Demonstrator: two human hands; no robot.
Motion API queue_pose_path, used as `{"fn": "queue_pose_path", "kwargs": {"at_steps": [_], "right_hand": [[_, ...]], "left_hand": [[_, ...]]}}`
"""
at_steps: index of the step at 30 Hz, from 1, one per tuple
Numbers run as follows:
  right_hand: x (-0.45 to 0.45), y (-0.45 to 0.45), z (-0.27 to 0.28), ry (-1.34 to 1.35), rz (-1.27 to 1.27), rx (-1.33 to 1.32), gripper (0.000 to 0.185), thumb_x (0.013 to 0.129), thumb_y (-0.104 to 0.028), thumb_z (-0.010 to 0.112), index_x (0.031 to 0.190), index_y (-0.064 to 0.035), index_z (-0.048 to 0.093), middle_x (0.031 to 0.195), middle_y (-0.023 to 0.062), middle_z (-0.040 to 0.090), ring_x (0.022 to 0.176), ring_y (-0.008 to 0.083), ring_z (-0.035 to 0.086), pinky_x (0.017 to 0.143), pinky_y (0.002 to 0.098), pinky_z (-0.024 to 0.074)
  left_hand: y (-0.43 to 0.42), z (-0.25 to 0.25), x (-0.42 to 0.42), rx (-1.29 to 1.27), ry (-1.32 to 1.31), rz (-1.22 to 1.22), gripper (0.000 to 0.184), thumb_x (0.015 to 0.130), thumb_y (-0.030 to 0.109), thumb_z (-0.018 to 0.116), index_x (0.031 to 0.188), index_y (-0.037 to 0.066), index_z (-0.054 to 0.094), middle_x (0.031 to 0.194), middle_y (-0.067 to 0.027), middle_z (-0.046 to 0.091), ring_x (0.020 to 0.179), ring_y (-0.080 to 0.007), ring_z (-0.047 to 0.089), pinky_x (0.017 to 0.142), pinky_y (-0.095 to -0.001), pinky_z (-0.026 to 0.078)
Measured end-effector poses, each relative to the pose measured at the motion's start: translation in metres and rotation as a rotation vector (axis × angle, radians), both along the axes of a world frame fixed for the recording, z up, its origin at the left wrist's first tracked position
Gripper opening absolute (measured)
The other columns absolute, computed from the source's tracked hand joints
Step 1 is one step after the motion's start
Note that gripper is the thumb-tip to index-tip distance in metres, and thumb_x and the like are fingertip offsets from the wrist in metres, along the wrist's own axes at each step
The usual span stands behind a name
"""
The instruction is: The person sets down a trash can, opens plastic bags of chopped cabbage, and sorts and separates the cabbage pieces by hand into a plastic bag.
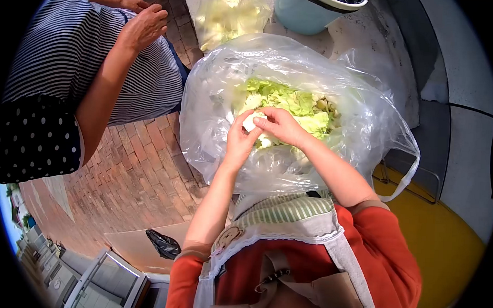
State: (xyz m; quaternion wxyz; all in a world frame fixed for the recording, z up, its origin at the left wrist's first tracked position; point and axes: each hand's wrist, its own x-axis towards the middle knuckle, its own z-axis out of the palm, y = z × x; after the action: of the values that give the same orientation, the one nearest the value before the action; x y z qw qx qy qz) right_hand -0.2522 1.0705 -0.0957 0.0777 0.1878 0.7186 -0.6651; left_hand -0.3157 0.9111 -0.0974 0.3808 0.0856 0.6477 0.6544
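Note:
In front of me a large clear plastic bag [210, 98] lies spread with its mouth wide. Inside it are light green, lettuce-like leaves [297, 101] and some smaller pale scraps [325, 109]. Over the leaves, my left hand [240, 138] and my right hand [283, 126] meet, with fingers closed around a whitish-green piece of leafy vegetable [253, 121]. The left fingers grip its left side, while the right thumb and fingers pinch it from the right. My fingers cover part of the piece, and its exact kind is unclear.
Beyond the bag are another bag of pale leaves [229, 17] and a light blue bin [300, 14] with a dark liner. A person in a striped apron [146, 74] stands at left, hands near each other. Brick paving [137, 172] and a black plastic bag [163, 244] show lower left.

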Motion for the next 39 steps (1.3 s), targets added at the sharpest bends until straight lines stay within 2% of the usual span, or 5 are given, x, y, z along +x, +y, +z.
{"fn": "queue_pose_path", "kwargs": {"at_steps": [11,17,26,29,39], "right_hand": [[0.002,-0.001,-0.001,-0.208,-0.016,-0.15,0.036,0.096,-0.036,0.058,0.087,-0.0031,0.07,0.069,0.0029,0.065,0.064,0.0104,0.06,0.059,0.026,0.049],[-0.046,-0.001,-0.033,0.213,0.349,1.157,0.032,0.082,-0.025,0.068,0.108,-0.0084,0.061,0.117,0.0148,0.055,0.11,0.0297,0.051,0.091,0.0417,0.0436],[0.021,0.041,-0.036,-0.101,0.078,0.83,0.032,0.086,-0.024,0.06,0.107,0.0002,0.061,0.098,0.0126,0.062,0.091,0.0291,0.06,0.084,0.0399,0.0477],[0.023,0.037,0.01,-0.152,-0.241,-0.204,0.027,0.096,-0.016,0.052,0.115,0.0011,0.06,0.108,0.0055,0.065,0.096,0.0107,0.058,0.085,0.0275,0.0468],[0.035,0.056,0.018,-0.224,-0.172,0.526,0.05,0.097,-0.044,0.047,0.116,0.0003,0.06,0.112,0.0238,0.059,0.104,0.0357,0.057,0.091,0.0402,0.0444]], "left_hand": [[-0.023,-0.006,0.008,0.057,-0.292,0.067,0.043,0.091,0.025,0.065,0.125,0.001,0.053,0.108,-0.0056,0.064,0.093,-0.0103,0.061,0.078,-0.0236,0.049],[-0.019,0.012,-0.015,0.028,-0.372,0.194,0.039,0.095,0.027,0.057,0.125,0.003,0.049,0.105,-0.0077,0.064,0.09,-0.0135,0.063,0.07,-0.028,0.054],[-0.024,0.004,-0.018,0.281,-0.583,0.203,0.03,0.092,0.012,0.055,0.119,0.003,0.049,0.106,-0.0146,0.061,0.093,-0.0221,0.065,0.074,-0.035,0.057],[-0.012,0.006,-0.005,0.247,-0.549,0.133,0.033,0.086,0.008,0.064,0.117,0.004,0.053,0.102,-0.0094,0.063,0.092,-0.0172,0.064,0.073,-0.0302,0.055],[-0.009,0.005,0.001,0.175,-0.545,0.051,0.035,0.08,0.013,0.076,0.109,0.003,0.059,0.094,-0.0099,0.066,0.075,-0.0172,0.066,0.057,-0.0254,0.051]]}}
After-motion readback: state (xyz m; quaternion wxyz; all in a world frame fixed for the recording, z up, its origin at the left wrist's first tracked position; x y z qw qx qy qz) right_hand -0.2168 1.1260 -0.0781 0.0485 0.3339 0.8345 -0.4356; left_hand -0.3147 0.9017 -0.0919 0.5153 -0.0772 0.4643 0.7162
